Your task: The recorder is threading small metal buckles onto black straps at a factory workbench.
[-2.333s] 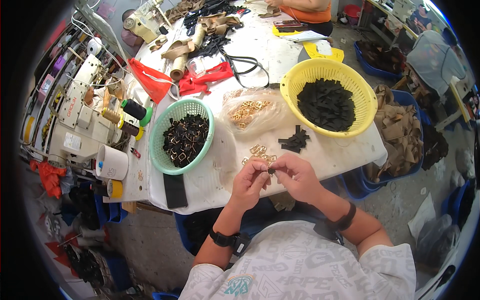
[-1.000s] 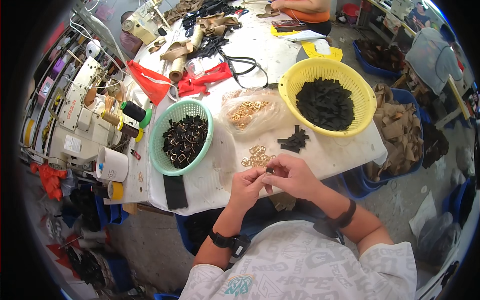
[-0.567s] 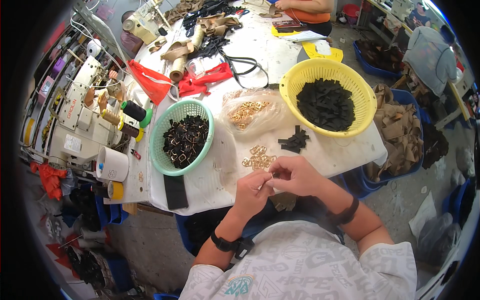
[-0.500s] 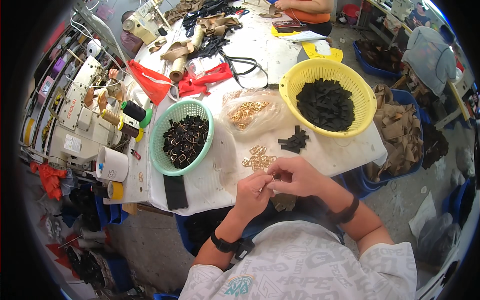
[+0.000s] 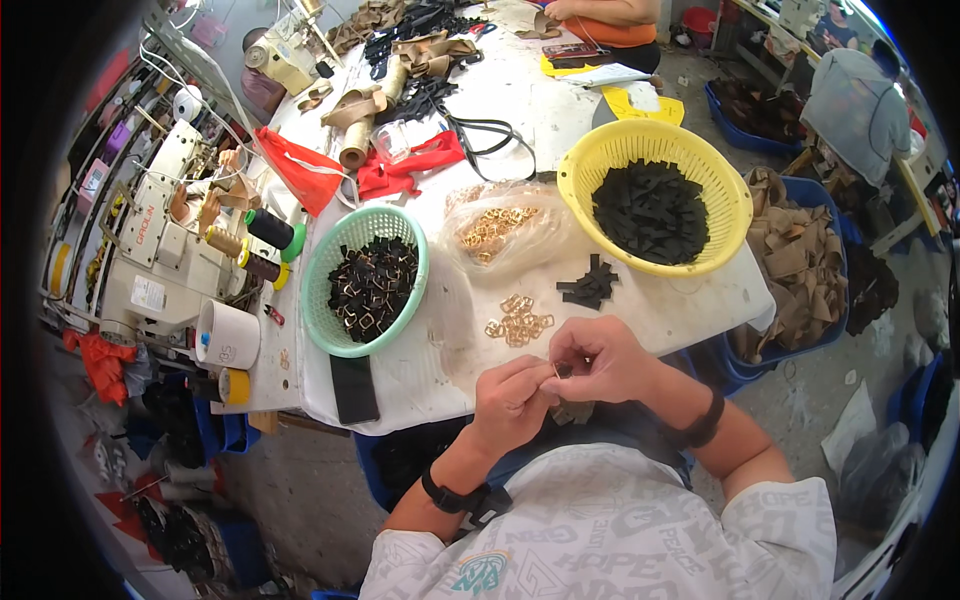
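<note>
Just off the table's front edge, my left hand (image 5: 510,402) and my right hand (image 5: 606,362) meet, fingers pinched together. A small dark piece (image 5: 563,370) with a thin bright edge shows at my right fingertips; the fingers hide most of it. What my left fingertips grip is hidden. Beyond my hands lie a pile of gold square rings (image 5: 520,321) and a small heap of black strap pieces (image 5: 590,283). The green basket (image 5: 312,262) to the left holds black pieces with gold rings on them. A yellow basket (image 5: 735,190) to the right holds many black strap pieces.
A clear plastic bag (image 5: 550,228) of gold rings lies between the baskets. A black phone (image 5: 354,390) rests by the front edge. At left are a sewing machine (image 5: 150,270), thread spools (image 5: 270,228) and a white cup (image 5: 228,333). A blue bin (image 5: 835,290) of brown pieces stands right.
My hands have shifted slightly lower and nearer to me, still together. My right fingers have opened a little around the small dark piece, which shows more now.
</note>
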